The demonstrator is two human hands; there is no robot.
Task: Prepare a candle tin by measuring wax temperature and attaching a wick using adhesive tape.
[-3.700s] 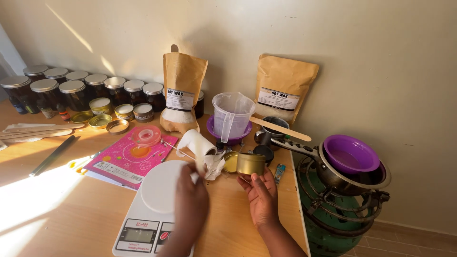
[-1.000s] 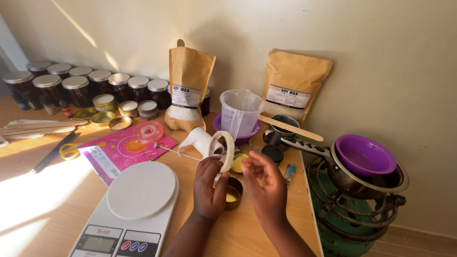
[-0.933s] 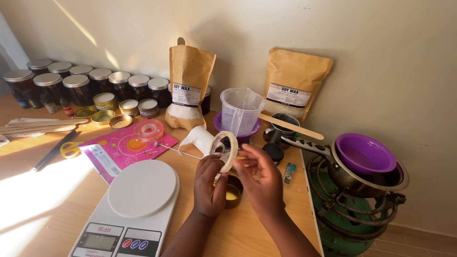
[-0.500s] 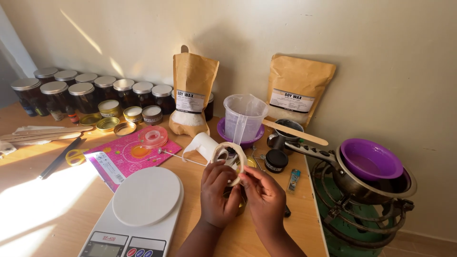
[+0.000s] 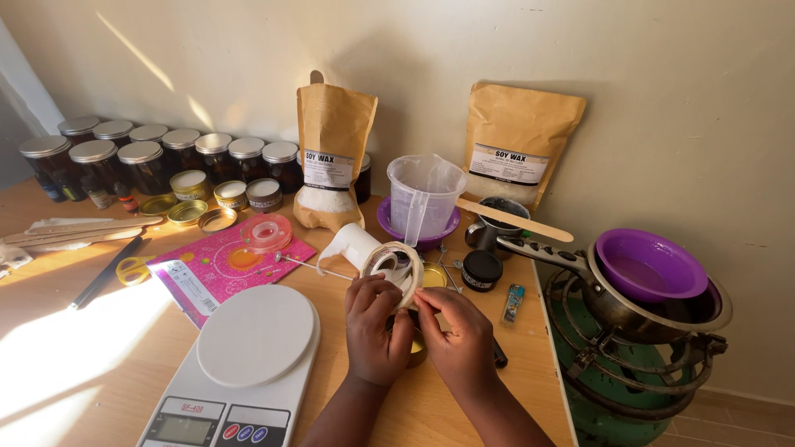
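Observation:
My left hand [image 5: 377, 327] grips a cream ring of tape [image 5: 407, 263], held upright just above the wooden table. My right hand [image 5: 460, 338] touches the ring's lower right edge with pinched fingertips. Under and between my hands sits a small gold tin [image 5: 417, 352], mostly hidden. A white paper roll [image 5: 352, 244] lies just behind the tape, with a thin metal-tipped stick [image 5: 302, 265] beside it. A white kitchen scale [image 5: 257, 335] is to the left of my left wrist.
Two brown wax bags [image 5: 331, 153] [image 5: 517, 145] stand at the wall, with a clear measuring jug [image 5: 422, 194] in a purple bowl between them. Several dark jars [image 5: 166, 157] line the back left. A pink booklet [image 5: 219, 269], black tin [image 5: 482, 269] and pot on a gas burner [image 5: 654, 310] surround me.
My left hand has lifted the tape ring off the table. Both hands have come together on it and lowered it over the gold tin. My right fingers now pinch its edge.

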